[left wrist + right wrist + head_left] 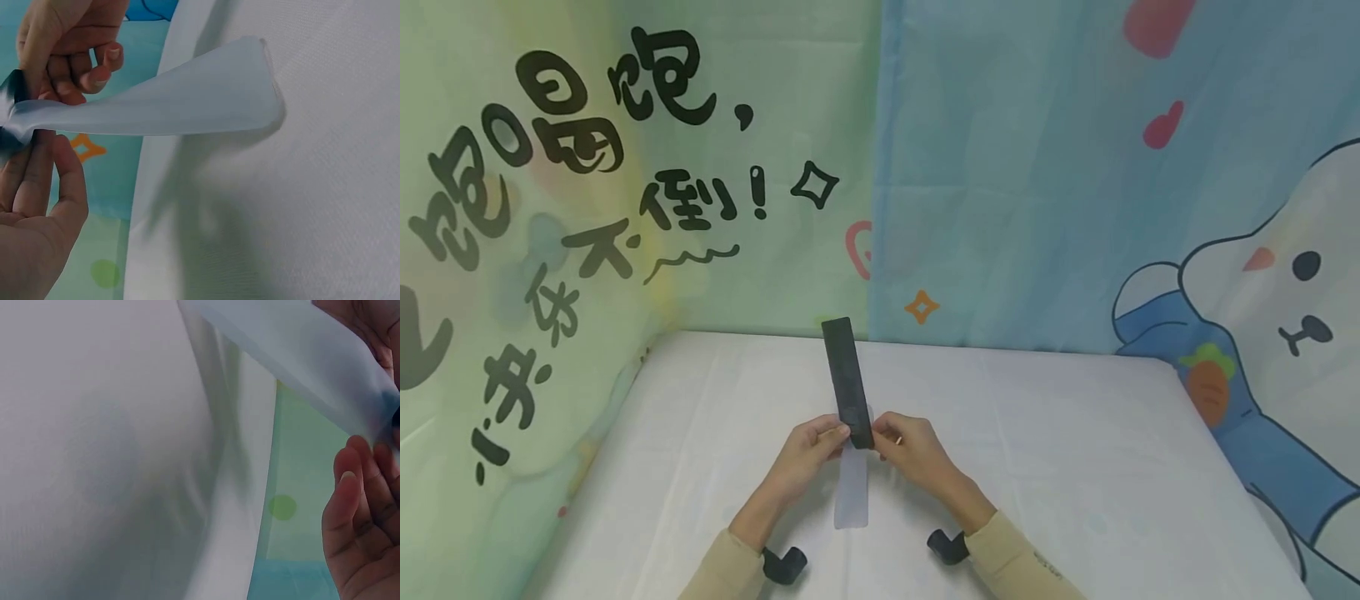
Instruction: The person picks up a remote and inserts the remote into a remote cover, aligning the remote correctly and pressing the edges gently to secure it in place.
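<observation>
Both hands hold a narrow black flat bar by its lower end, tilted up over the table in the head view. My left hand grips its left edge, thumb on the front face. At the lower right corner, my right hand pinches with curled fingers. A pale translucent strip hangs from behind the bar toward me. In the left wrist view this strip is bunched narrow at the hands and widens to a rounded free end. The right wrist view shows its gathered end beside the right fingertips.
A white cloth covers the table. Printed curtains stand along its back and left side, with a cartoon animal at the right. A dark wrist-worn camera sits at the left cuff, another at the right.
</observation>
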`<action>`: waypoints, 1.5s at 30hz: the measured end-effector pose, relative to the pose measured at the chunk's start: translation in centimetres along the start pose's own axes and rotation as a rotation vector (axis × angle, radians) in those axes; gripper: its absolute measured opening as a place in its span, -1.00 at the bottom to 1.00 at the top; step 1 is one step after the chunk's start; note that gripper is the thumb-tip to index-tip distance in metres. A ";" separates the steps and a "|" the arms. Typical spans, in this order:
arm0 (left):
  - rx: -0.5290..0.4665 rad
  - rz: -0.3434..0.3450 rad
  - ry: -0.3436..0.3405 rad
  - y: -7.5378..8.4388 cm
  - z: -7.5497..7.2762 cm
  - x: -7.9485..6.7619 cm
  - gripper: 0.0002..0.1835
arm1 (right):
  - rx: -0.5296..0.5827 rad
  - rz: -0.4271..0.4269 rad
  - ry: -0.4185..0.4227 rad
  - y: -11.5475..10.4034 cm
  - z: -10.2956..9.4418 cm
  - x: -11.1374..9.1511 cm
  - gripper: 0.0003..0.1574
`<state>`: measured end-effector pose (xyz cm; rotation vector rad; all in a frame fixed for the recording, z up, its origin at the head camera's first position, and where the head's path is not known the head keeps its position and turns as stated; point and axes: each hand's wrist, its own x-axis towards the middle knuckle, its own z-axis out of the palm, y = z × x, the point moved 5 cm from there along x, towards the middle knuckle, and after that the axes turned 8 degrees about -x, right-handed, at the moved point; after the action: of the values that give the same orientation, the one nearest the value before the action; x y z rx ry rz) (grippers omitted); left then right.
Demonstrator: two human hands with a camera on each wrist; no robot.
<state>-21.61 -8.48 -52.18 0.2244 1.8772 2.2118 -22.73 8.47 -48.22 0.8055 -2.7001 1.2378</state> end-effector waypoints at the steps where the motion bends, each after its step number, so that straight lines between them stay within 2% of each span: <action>1: 0.007 0.001 0.002 0.0 0.0 0.0 -0.55 | 0.001 -0.002 0.002 0.0 0.0 0.0 -0.93; 5: 0.027 -0.001 0.005 0.1 0.1 -0.1 -0.57 | -0.002 -0.013 0.006 -0.1 0.1 -0.1 -0.92; 9: 0.044 0.000 0.015 0.1 0.0 -0.1 -0.61 | 0.016 0.020 -0.015 0.2 0.3 -0.2 -0.92; 17: 0.067 -0.021 0.106 0.5 -0.6 -0.1 -0.69 | 0.187 0.110 -0.127 0.5 0.6 -0.5 -0.90; 22: 0.092 0.026 0.094 1.0 -0.6 0.0 -0.78 | 0.254 0.116 -0.144 -0.6 -0.3 -0.5 -0.86; 25: 0.121 0.069 0.073 1.4 -0.5 0.0 -0.79 | 0.270 0.108 -0.127 0.0 -0.3 -0.6 -0.86; 28: 0.168 0.086 0.053 1.4 -0.4 -0.1 -0.79 | 0.281 0.123 -0.106 0.5 -0.2 -0.6 -0.85; 33: 0.217 0.095 0.020 1.2 -0.1 -0.2 -0.76 | 0.314 0.150 -0.089 0.3 -0.3 -0.7 -0.84; 39: 0.210 0.068 0.040 0.7 -0.1 -0.7 -0.70 | 0.302 0.141 -0.093 0.2 -0.3 -0.8 -0.82; 42: 0.179 0.064 0.027 0.6 0.0 -0.9 -0.66 | 0.258 0.169 -0.036 0.5 -0.7 -0.5 -0.83; 45: 0.159 0.063 0.007 0.6 0.3 -1.0 -0.64 | 0.250 0.202 0.036 0.8 -1.2 0.1 -0.74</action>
<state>-20.62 -8.54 -51.48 0.3077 2.0791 2.1056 -23.35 9.72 -47.89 0.5333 -2.6869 1.6403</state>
